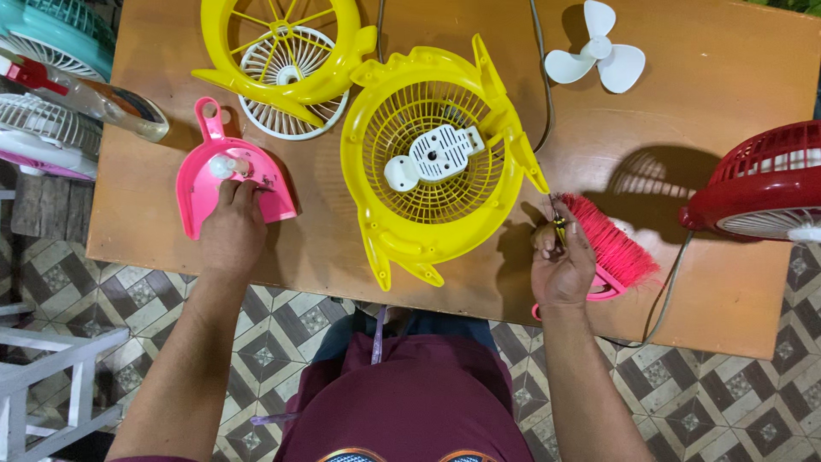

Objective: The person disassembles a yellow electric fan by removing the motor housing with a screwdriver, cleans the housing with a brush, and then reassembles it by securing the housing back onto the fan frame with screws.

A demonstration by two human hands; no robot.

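— Nearest the lens: maroon shirt [410, 402], both forearms reaching up over tiled floor [282, 334] to the desk [735, 282].

— And the hands?

— Left hand [231, 235] palm down on the pink dustpan [209, 184], fingers curled over small parts lying in its scoop; whether pinching one, cannot tell. Right hand [560, 265] clenched round a thin screwdriver [558, 224], yellow-and-dark shaft poking up out of the fist, tip pointing away from the body.

— Beside the right hand?

— Pink brush [611, 244], touching it on the outer side, bristles fanned up and right, handle tucked under the wrist.

— Where does the yellow fan housing [436, 158] lie?

— Between the two hands, a little farther up the desk. Right hand nearer, just off its lower right edge; left hand apart, past the dustpan. Open side up, white motor mount [432, 154] at the middle of the grille. Long axis slanting from the feet at lower left to the fin at upper right.

— And the screwdriver's axis?

— Nearly upright in view, aimed past the housing's right rim, not at the mount.

— Farther out?

— Second yellow frame [333, 51] over a white grille [295, 115] at top; white fan blade [599, 51] top right; red fan [770, 180] at the right edge, cord trailing down; teal and pink-white fans [43, 85] off the left.
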